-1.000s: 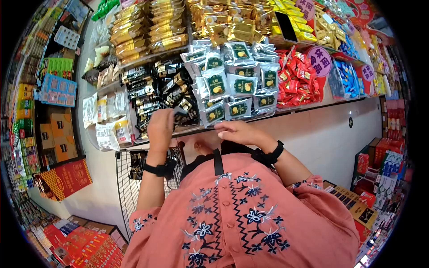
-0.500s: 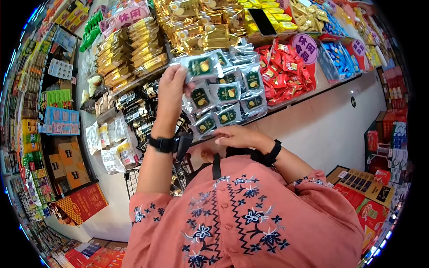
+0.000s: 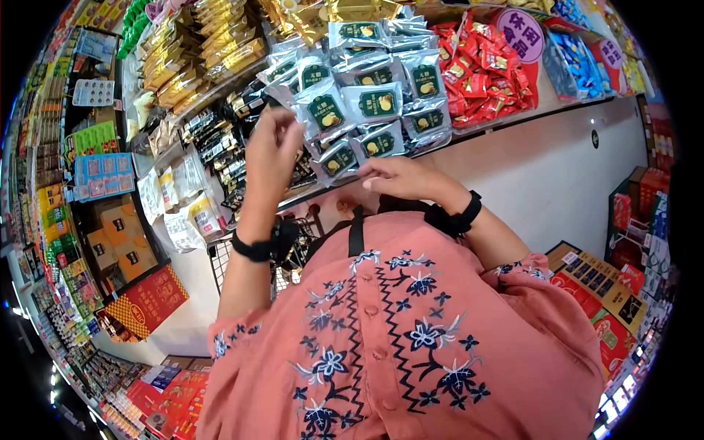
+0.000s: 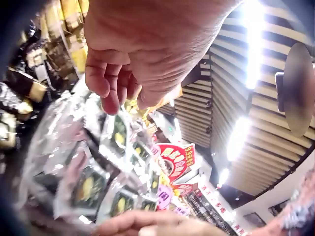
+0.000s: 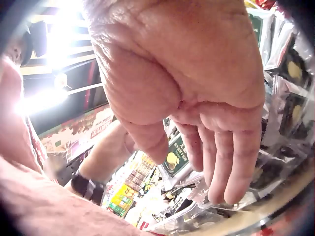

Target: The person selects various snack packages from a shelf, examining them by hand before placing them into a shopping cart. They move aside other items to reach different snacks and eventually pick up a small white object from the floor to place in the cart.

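Note:
My left hand (image 3: 273, 154) hovers over the black-wrapped snacks (image 3: 233, 182), at the left side of a pile of silver packets with green labels (image 3: 378, 103). Its fingers are loosely bent and nothing shows between them; in the left wrist view the fingertips (image 4: 112, 104) overlap the upper part of the pile. At the pile's front edge is my right hand (image 3: 405, 178), its fingers extended and relaxed, holding nothing. In the right wrist view its palm faces the camera, and a green-labelled packet (image 5: 176, 158) appears behind the thumb.
Gold-wrapped packets (image 3: 231, 37) lie behind, with red-wrapped sweets (image 3: 484, 70) to the right. White pouches (image 3: 183, 202) fill a bin at the left. Below the display's front edge stands a wire cart (image 3: 220, 260), close to my body. Stacked cartons (image 3: 121, 238) stand far left.
My left hand went from the black snacks to a green-labelled packet and held it above the pile. Now it has let go and drawn back lower left. My right hand has barely moved.

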Demonstrator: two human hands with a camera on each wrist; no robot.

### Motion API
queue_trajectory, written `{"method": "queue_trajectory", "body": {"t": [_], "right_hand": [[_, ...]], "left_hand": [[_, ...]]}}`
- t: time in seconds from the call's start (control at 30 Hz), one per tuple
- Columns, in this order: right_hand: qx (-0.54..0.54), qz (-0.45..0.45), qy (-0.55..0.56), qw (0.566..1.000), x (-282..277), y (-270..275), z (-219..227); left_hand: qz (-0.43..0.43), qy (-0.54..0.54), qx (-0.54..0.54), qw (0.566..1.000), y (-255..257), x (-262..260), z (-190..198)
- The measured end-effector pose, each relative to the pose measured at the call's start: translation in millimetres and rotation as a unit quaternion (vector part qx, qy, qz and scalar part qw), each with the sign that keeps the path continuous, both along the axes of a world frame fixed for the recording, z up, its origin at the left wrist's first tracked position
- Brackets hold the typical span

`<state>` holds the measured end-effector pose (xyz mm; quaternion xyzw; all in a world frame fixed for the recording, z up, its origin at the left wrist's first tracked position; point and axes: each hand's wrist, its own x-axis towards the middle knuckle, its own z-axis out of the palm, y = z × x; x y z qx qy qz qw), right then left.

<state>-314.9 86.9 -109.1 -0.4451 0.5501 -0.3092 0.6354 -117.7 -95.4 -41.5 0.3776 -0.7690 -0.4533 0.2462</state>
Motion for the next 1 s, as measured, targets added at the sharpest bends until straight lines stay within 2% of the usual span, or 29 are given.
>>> {"method": "queue_trajectory", "body": {"t": [0.03,0.13,0.17,0.27,0.3,0.33,0.43,0.47,0.5,0.57,0.6,0.63,0.7,0.77,0.83,0.87,1.0], "right_hand": [[0.001,-0.004,-0.005,1.000,0,0,-1],[0.013,-0.006,-0.002,1.000,1,-3,7],[0.017,-0.003,0.001,1.000,1,-4,7],[0.029,0.007,0.001,1.000,3,-10,9],[0.028,0.006,0.001,1.000,5,-11,11],[0.027,0.003,0.001,1.000,6,-12,13],[-0.009,-0.013,0.009,1.000,7,-9,-3],[-0.018,-0.015,0.017,1.000,8,-8,-4],[-0.028,-0.018,0.023,0.999,10,-8,-4],[-0.056,-0.037,0.057,0.996,15,-7,-3],[-0.071,-0.047,0.075,0.994,17,-7,-1],[-0.100,-0.036,0.129,0.986,18,-8,1],[-0.159,-0.014,0.243,0.957,21,-11,3],[-0.194,-0.004,0.306,0.932,25,-13,3],[-0.196,0.019,0.361,0.911,28,-15,5],[-0.257,-0.002,0.363,0.896,30,-15,-2],[-0.264,0.008,0.416,0.870,34,-15,5]], "left_hand": [[-0.012,-0.044,-0.050,0.998,9,16,-12],[-0.027,-0.141,-0.010,0.990,46,36,-11],[-0.016,-0.123,0.052,0.991,52,38,-22],[-0.016,-0.071,0.061,0.995,59,33,-44],[-0.025,-0.060,0.010,0.998,58,33,-50],[-0.007,-0.033,0.046,0.998,57,33,-54],[0.020,-0.010,0.106,0.994,54,39,-46],[0.013,-0.018,0.105,0.994,48,49,-48],[0.014,-0.024,0.107,0.994,48,53,-32],[0.016,0.018,0.086,0.996,40,68,-30],[0.045,0.034,0.177,0.983,39,69,-13],[0.050,0.066,0.197,0.977,33,70,-8],[0.082,0.099,0.216,0.968,23,54,12],[0.058,0.078,0.201,0.975,9,27,31],[0.002,0.099,0.193,0.976,-8,-1,31],[-0.013,0.110,0.179,0.978,-13,-18,33],[-0.049,0.156,0.167,0.972,-30,-81,39]]}}
